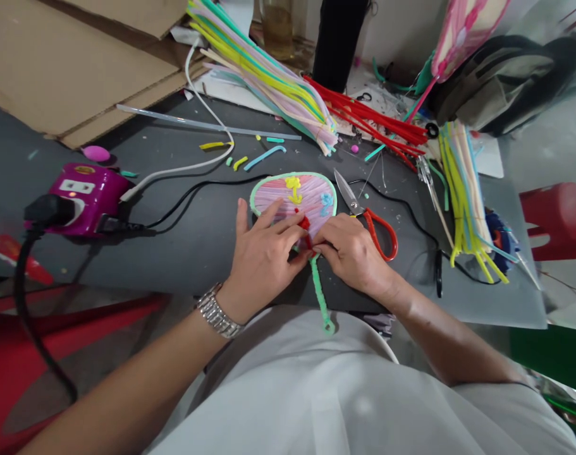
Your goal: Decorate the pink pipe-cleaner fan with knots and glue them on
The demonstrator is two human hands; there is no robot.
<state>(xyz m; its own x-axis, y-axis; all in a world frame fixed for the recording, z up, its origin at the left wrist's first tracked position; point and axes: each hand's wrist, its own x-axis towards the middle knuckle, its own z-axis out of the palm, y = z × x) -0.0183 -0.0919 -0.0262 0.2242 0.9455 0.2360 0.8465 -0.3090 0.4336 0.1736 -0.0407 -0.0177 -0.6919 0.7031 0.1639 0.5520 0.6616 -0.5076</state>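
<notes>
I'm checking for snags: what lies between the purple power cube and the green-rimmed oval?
In the head view, a black cable runs from the purple cube towards the oval; the left hand overlaps its near edge.

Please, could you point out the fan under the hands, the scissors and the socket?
Fan (311, 200), head view: purple face.
Scissors (355, 206), head view: pivot.
Socket (99, 201), head view: purple casing.

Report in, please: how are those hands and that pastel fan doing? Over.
Left hand on pastel fan, at red piece. Right hand pinching red piece's lower end. Green handle points toward white shirt. Scissors close by right hand, apparently not blocking.
</notes>
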